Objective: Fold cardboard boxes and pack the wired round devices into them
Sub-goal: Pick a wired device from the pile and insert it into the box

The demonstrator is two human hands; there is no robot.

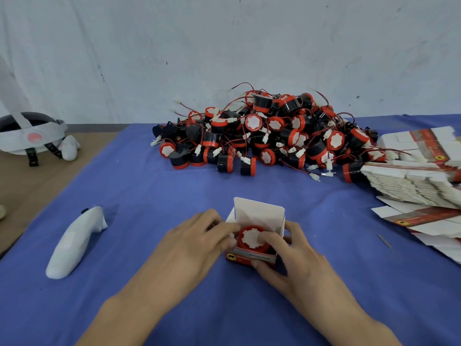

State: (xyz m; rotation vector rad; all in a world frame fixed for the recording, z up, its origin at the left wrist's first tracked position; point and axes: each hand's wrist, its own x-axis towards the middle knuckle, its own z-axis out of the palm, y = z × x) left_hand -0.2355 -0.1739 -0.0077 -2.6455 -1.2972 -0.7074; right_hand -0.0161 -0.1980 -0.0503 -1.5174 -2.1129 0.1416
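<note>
Work centres on a small white cardboard box (pixel 259 211) with a red printed front, standing close to you on the blue cloth-covered table (pixel 149 186), its back flap upright so the mouth is clear. Your left hand (pixel 194 243) curls its fingers against the box's left wall and side flap, apparently to brace the carton and hold that flap aside. Your right hand (pixel 291 255) wraps the other side, thumb on the printed front and outer fingers round the right wall. Its forefinger (pixel 268 237) lies bent on the white face of a red round plastic device (pixel 249 237). The device sits part-way in the mouth, its rim above the front edge, and the press looks meant to seat it. Its wire is hidden, presumably tucked beneath. Behind, well apart, lies a heap of black-and-red round devices (pixel 269 131) with red wires and white connectors. Stacks of flat printed cardboard blanks (pixel 411 181) wait at your right, placed, it seems, for the next pick. A white wrapped handle-shaped object (pixel 74 243) lies idle to your left. Closing the flaps looks to be what remains for this box.
</note>
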